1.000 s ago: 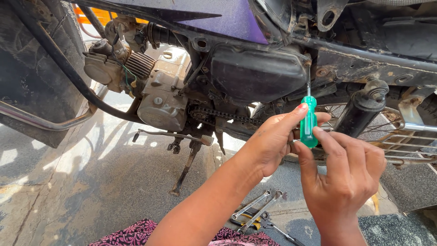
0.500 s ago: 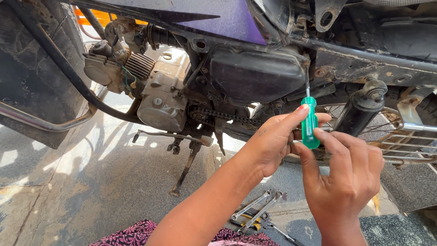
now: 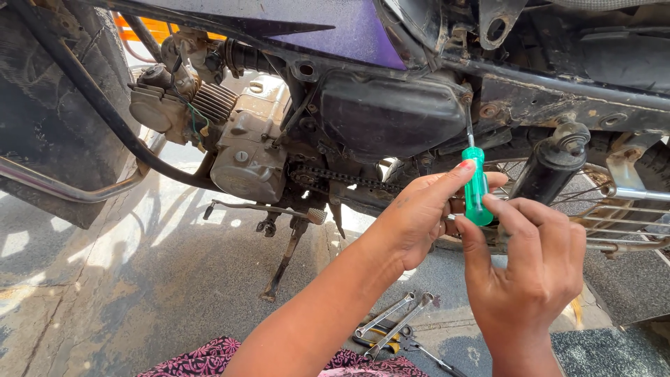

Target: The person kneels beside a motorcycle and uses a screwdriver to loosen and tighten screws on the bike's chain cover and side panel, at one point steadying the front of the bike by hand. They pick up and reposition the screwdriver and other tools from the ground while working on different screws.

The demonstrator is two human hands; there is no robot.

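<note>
My left hand [image 3: 419,216] has thumb and fingers pinched round the green screwdriver [image 3: 477,185], forefinger laid up along the handle; my right hand [image 3: 537,269] comes in from below w/ thumb and forefinger closed on the butt end of the same handle, other fingers curled loose. So both hands are clamped on the one tool. It stands nearly upright, thin shaft running up to a screw [image 3: 465,99] at the right corner of the black side cover [image 3: 391,115] on the motorbike, just under the purple panel [image 3: 349,35]. Tip looks seated, but it's too small to be sure. Left of the cover sits the engine [image 3: 244,157], w/ the chain [image 3: 342,179] running below and the shock absorber [image 3: 551,167] right beside my hands. Down on the ground, near my forearm, lie a couple of spanners [image 3: 394,318]. Risk, as I judge it: shaft is tilted a bit and the screw looks rusty, so the tip could cam out and chew the head, or slip and throw my knuckles into the frame or the chain.
</note>
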